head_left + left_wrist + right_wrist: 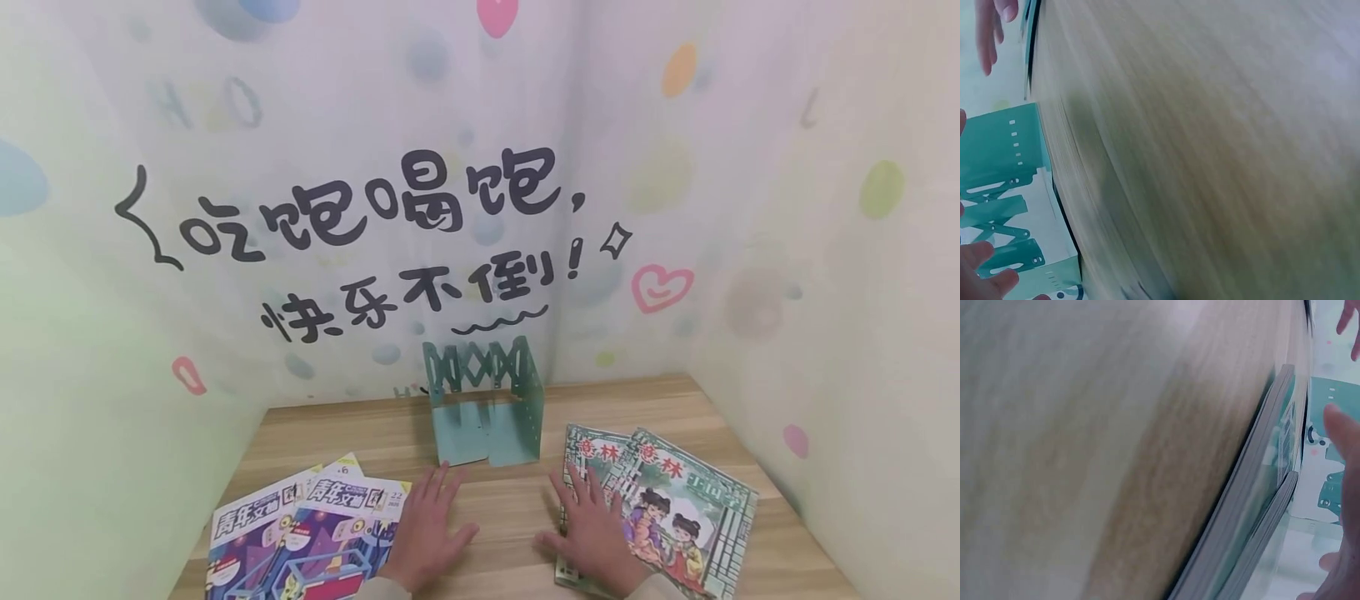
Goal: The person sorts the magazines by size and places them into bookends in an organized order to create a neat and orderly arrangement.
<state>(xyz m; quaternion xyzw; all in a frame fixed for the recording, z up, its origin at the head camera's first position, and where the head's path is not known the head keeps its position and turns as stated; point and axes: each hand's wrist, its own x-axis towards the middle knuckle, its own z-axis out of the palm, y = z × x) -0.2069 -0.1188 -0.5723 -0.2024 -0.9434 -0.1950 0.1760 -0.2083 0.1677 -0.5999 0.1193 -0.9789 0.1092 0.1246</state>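
Note:
In the head view my left hand (pixel 429 533) is held with fingers spread, beside the magazines with purple covers (pixel 341 533) at the left. My right hand (pixel 596 529), also spread, overlaps the left part of the green-bordered magazines (pixel 693 521) at the right. Neither hand holds anything. Between and beyond them stands a teal expandable metal bookend (pixel 487 429), with a crisscross back and upright side plates. The left wrist view shows this bookend (pixel 1004 144) past my fingertips. Stacked magazine edges (pixel 1247 487) lie beneath my right hand (pixel 1347 506) in the right wrist view.
A wood-grain table (pixel 495 517) carries everything. Behind it hangs a pale curtain (pixel 360 125) printed with dark lettering and coloured dots. More pale walls (pixel 840 275) close in the left and right sides.

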